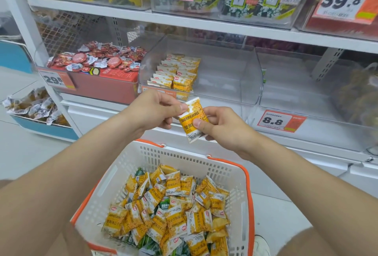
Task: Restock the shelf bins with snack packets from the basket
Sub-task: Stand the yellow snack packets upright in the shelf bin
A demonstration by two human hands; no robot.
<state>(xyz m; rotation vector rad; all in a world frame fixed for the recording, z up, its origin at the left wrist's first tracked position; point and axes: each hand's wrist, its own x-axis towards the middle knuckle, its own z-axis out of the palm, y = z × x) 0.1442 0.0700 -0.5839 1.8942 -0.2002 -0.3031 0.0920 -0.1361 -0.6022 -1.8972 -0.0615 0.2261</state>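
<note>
Basket (122,174), 6 o'clock, nearest: white walls, orange rim, set below both forearms. It is heaped with loose packets (173,210), mostly yellow with a few green, lying any way up. Judged: plenty left to shelve, so the task is far from done.

Above the basket, at the centre of view, one yellow packet (192,116) is held in the air, clear of basket and shelf. It is tilted, top corner toward 1 o'clock, print facing the camera.

Left hand (155,108) reaches in from 8 o'clock. Thumb and fingertips pinch the packet's upper-left corner. Right hand (223,127) reaches in from 4 o'clock. Its thumb presses the front and its fingers curl behind the lower half. Both hands grip the packet, and neither is free. Judged: the two-hand hold is for squaring the packet upright and face-forward to match the shelf stock.

Bin (235,75), 12 o'clock from the hands: clear plastic, on the middle shelf. Rows (176,75) of the same yellow packets stand upright, faces front, filling only its left side. Judged: the packet belongs there, next in a row.

Red bin (96,59), 10 o'clock: a pile of round red snacks. An 8.8 tag (280,120) sits at 3 o'clock.
</note>
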